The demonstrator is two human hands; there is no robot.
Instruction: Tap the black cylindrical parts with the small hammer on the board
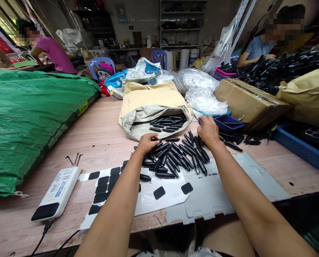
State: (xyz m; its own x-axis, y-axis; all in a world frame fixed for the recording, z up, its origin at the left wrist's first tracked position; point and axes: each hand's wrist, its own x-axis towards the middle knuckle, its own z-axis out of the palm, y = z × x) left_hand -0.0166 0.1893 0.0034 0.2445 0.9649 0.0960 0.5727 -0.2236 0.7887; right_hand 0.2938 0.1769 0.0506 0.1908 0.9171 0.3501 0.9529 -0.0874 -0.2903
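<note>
Black pen-shaped plastic parts lie in a loose pile (175,155) in front of me. My left hand (146,143) is at the pile's left edge, fingers closed around one black part (154,139) that mostly hides under them. Over the pile's right side, my right hand (208,131) pinches a dark piece (200,122); only its end shows. Just beyond the pile, a yellow-tan woven sack (151,94) lies with its mouth towards me and more black parts inside. Beneath the pile are a white sheet with black rounded-square stickers (159,192) and a grey board (210,196).
A green bag (36,117) fills the left side. A white power bank (59,192) with cables lies near the front. On the right are a dark blue tray (227,125), a cardboard box (245,100) and a blue basket (301,148). Two people sit farther back, left and right.
</note>
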